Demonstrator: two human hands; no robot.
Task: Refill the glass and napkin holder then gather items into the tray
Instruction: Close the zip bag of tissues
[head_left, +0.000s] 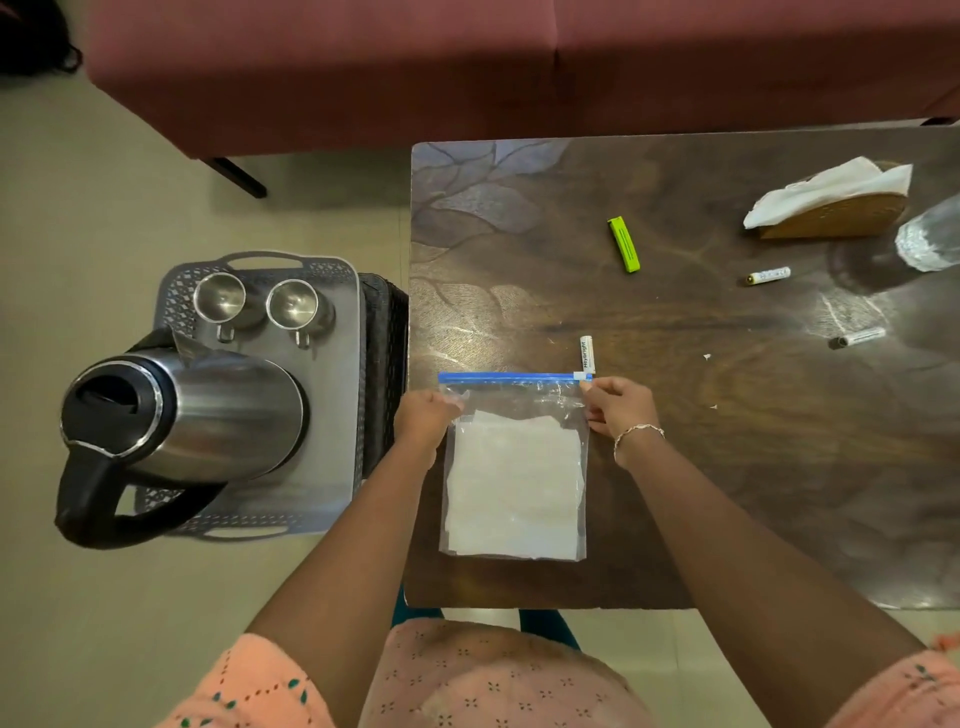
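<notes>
While both hands work the bag, status runs so:
Bag: zip bag (514, 467) of napkins, lower centre, flat on table (675, 467).
Left hand (425, 415): pinches the bag's top-left corner.
Right hand (618, 408): fingers closed on the slider end.
Holder: napkin holder (831, 208), upper right.
Risk: a hard tug may knock the battery (587, 353) just beyond the zip.

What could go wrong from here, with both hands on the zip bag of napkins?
1. The right hand pinches the slider end of the zip bag right beside a battery; pulling the slider could knock it rolling.
2. The left hand holds only the bag's corner, so the bag may slide on the table instead of opening.
3. The kettle stands on the tray near the left elbow; a careless swing might bump it.
</notes>
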